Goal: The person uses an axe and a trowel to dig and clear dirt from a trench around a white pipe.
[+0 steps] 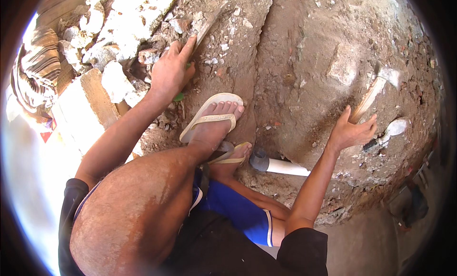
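At the upper left, my left hand (169, 71) is closed round the near end of a long, narrow grey chisel (209, 26), which slants away over the dirt. Part of its grip is hidden under my palm. To the right, my right hand (352, 130) is spread, with thumb and fingers apart. A hammer (369, 100) with a wooden handle and a grey metal head lies on the soil there. The handle's near end reaches between my thumb and fingers; I cannot tell whether they touch it.
Broken concrete and stones (114, 80) are heaped at the upper left beside a striped cloth bundle (40, 61). A white pipe (288, 167) with a grey fitting lies by my sandalled feet (214, 116). A pale-headed tool (396, 127) rests beyond my right hand. A ridge of earth (262, 33) runs away from me.
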The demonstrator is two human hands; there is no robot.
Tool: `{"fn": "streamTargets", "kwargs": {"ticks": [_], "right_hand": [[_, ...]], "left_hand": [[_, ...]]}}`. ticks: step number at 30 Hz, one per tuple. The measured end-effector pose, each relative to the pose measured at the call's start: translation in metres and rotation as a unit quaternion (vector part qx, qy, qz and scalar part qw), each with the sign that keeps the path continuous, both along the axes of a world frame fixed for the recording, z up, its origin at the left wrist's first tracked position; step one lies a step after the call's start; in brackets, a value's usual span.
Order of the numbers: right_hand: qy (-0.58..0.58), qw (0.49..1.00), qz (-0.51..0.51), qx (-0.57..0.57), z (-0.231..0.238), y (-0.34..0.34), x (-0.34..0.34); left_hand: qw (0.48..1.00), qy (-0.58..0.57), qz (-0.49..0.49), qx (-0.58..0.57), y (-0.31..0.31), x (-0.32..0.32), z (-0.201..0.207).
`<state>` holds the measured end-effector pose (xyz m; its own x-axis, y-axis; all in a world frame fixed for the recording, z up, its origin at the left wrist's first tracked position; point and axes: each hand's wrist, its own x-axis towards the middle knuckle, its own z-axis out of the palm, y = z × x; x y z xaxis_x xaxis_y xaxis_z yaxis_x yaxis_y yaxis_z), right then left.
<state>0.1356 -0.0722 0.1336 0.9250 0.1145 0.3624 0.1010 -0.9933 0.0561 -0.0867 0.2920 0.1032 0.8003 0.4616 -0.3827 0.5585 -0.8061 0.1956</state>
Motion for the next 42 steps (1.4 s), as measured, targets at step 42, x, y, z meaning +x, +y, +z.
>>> {"fn": "streamTargets", "kwargs": {"ticks": [42], "right_hand": [[0.036,0.793,-0.019,0.608,0.071,-0.048,0.09]], "left_hand": [[0.997,0.015,-0.039,0.064,-0.006,0.007,-0.006]]}}
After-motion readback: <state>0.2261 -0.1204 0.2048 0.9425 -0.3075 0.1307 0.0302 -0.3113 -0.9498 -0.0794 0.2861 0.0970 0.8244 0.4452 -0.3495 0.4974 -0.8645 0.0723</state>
